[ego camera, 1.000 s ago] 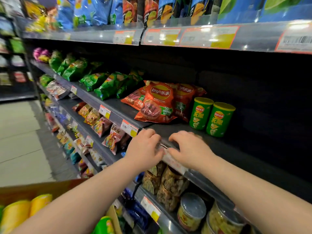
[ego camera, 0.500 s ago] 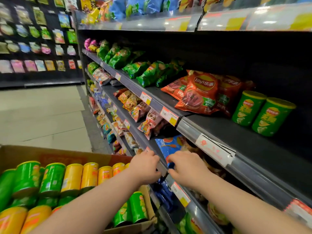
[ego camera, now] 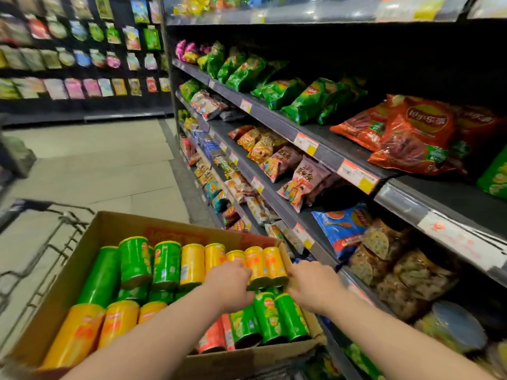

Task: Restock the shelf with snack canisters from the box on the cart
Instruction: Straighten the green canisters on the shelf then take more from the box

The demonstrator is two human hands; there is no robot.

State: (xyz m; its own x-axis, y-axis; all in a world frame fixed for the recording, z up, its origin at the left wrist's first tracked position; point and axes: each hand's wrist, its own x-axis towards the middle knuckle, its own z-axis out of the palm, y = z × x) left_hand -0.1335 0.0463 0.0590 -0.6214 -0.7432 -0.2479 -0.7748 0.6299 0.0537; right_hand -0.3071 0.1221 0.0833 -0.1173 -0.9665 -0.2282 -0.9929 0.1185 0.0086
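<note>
A cardboard box (ego camera: 118, 226) on a wire cart holds several green canisters (ego camera: 135, 260) and yellow canisters (ego camera: 192, 263) lying in rows, with a red one (ego camera: 212, 338) near the front. My left hand (ego camera: 229, 282) hovers over the yellow canisters at the box's right side, fingers curled down, touching them. My right hand (ego camera: 312, 283) is at the box's right wall beside a yellow canister (ego camera: 274, 266); whether it grips one I cannot tell. The dark shelf (ego camera: 444, 204) on the right carries a green canister (ego camera: 493, 176) at the frame edge.
Red chip bags (ego camera: 411, 135) and green chip bags (ego camera: 307, 100) lie on the shelf. Lower shelves hold snack packets (ego camera: 304, 176) and tubs (ego camera: 452, 327). The cart's wire frame (ego camera: 46, 242) juts left. Tiled aisle floor (ego camera: 90, 165) lies beyond, with a packet wall (ego camera: 82, 50) behind.
Both hands have dropped from the shelf's front rail down and left to the box. My view has swung left and downward, bringing the whole box into sight.
</note>
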